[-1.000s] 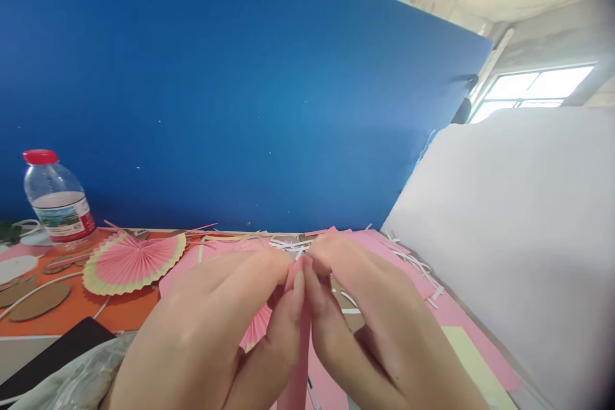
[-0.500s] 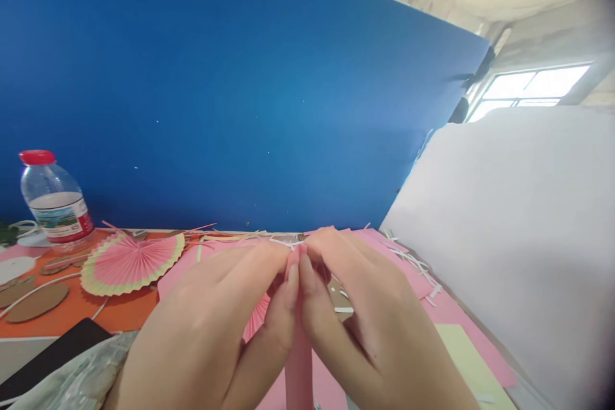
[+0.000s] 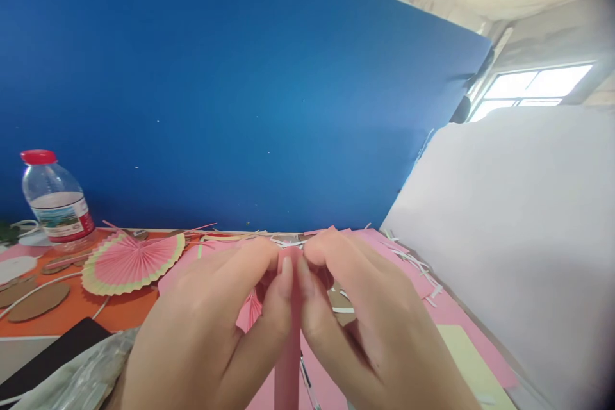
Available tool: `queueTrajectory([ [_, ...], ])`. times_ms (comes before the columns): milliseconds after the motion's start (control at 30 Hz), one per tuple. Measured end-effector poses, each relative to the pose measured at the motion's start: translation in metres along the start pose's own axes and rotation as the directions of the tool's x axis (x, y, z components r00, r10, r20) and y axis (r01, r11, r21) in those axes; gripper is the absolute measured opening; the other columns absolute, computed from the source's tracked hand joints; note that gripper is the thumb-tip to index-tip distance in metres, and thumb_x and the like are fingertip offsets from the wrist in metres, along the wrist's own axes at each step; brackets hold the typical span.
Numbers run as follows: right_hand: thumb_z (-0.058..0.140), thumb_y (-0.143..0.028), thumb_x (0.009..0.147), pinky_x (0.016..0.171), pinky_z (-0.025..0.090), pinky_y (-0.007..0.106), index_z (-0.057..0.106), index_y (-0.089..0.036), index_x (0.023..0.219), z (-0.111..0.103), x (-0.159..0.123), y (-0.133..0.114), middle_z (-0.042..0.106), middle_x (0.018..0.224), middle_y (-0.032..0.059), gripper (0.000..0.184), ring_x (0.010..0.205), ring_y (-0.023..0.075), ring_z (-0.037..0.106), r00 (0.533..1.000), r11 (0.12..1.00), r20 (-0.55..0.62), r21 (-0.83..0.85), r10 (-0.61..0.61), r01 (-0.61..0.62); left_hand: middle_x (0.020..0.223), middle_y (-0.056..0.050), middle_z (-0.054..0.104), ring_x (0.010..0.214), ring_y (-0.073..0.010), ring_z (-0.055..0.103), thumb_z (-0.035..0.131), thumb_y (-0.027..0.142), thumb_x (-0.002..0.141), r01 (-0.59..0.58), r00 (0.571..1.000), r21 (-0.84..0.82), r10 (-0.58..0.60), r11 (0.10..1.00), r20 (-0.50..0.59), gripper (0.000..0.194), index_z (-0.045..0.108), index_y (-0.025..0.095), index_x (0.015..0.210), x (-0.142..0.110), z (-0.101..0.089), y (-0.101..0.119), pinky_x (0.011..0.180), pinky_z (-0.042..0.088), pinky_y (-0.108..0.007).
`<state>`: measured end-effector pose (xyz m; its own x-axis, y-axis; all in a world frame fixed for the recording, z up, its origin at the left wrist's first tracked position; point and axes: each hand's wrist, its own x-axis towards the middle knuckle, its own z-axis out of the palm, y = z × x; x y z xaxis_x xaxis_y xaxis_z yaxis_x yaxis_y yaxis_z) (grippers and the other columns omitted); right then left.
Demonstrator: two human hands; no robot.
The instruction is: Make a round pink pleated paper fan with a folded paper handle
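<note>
A narrow strip of folded pink paper (image 3: pixel 288 359) stands upright toward me at the middle of the view. My left hand (image 3: pixel 216 314) pinches its far end from the left, thumb on the near face. From the right, my right hand (image 3: pixel 360 320) pinches the same end, its thumb close to the other. Both index fingertips are partly hidden behind the paper. Beneath the hands, part of a pleated pink paper piece (image 3: pixel 250 312) shows, and a thin pen-like object (image 3: pixel 307 381) lies on pink paper.
A pink and yellow pleated fan (image 3: pixel 132 262) and a red-capped bottle (image 3: pixel 57 205) are at left, near cardboard discs (image 3: pixel 41 302). Paper strips (image 3: pixel 413 259) and a pale yellow sheet (image 3: pixel 471 359) lie right. A blue panel (image 3: pixel 240 90) stands behind, a white board (image 3: pixel 519 218) right.
The lower part of the pink strip has swung slightly left, uncovering the pen-like object. My left fingers have shifted a little left, widening the gap between the thumbs.
</note>
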<state>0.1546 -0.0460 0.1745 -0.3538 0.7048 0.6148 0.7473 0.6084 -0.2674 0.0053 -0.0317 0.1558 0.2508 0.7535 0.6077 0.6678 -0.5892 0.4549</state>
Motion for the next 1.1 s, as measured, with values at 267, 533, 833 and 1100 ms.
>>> queueTrajectory([
  [267, 0.042, -0.011, 0.084, 0.055, 0.037, 0.027, 0.039, -0.022, 0.068, -0.003, 0.002, -0.005, 0.045, 0.061, -0.0031, 0.019, 0.058, 0.012, 0.045, 1.0, 1.0, 0.004, 0.008, 0.023, -0.024, 0.063, 0.007, 0.061, 0.055, -0.0079, 0.057, 0.041, 0.03, 0.091, -0.008, 1.0, -0.112, 0.011, 0.994, 0.019, 0.026, 0.054, 0.023, 0.069, 0.004, -0.006, 0.004, 0.05, 0.045, -0.017],
  [533, 0.043, -0.012, 0.084, 0.053, 0.036, 0.027, 0.037, -0.021, 0.067, -0.003, 0.004, -0.003, 0.044, 0.06, -0.0035, 0.021, 0.056, 0.0112, 0.044, 0.999, 0.999, -0.014, 0.033, 0.035, -0.034, 0.059, 0.006, 0.058, 0.056, -0.01, 0.058, 0.041, 0.034, 0.092, 0.008, 1.0, -0.058, -0.007, 0.998, 0.012, 0.032, 0.048, 0.023, 0.062, 0.0, -0.003, 0.005, 0.053, 0.049, -0.019],
  [833, 0.042, -0.014, 0.087, 0.056, 0.038, 0.028, 0.034, -0.022, 0.067, 0.002, -0.001, -0.009, 0.042, 0.061, -0.0035, 0.024, 0.057, 0.0121, 0.042, 0.991, 0.994, -0.095, 0.062, 0.094, -0.088, 0.057, 0.004, 0.056, 0.053, -0.011, 0.058, 0.043, 0.031, 0.09, -0.008, 1.0, -0.088, 0.007, 0.996, -0.016, 0.03, 0.047, 0.022, 0.062, -0.002, -0.001, 0.003, 0.047, 0.048, -0.019],
  [1100, 0.042, -0.033, 0.095, 0.044, 0.04, 0.018, 0.041, -0.022, 0.069, -0.003, 0.007, -0.01, 0.048, 0.06, -0.0055, 0.028, 0.053, 0.0071, 0.051, 0.969, 0.785, 0.026, 0.581, 0.246, -0.215, 0.064, 0.0, 0.064, 0.056, -0.0121, 0.062, 0.046, 0.035, 0.09, 0.063, 0.99, -0.548, 0.015, 0.834, 0.137, 0.021, 0.059, 0.023, 0.078, 0.001, -0.001, -0.007, 0.048, 0.053, -0.017],
])
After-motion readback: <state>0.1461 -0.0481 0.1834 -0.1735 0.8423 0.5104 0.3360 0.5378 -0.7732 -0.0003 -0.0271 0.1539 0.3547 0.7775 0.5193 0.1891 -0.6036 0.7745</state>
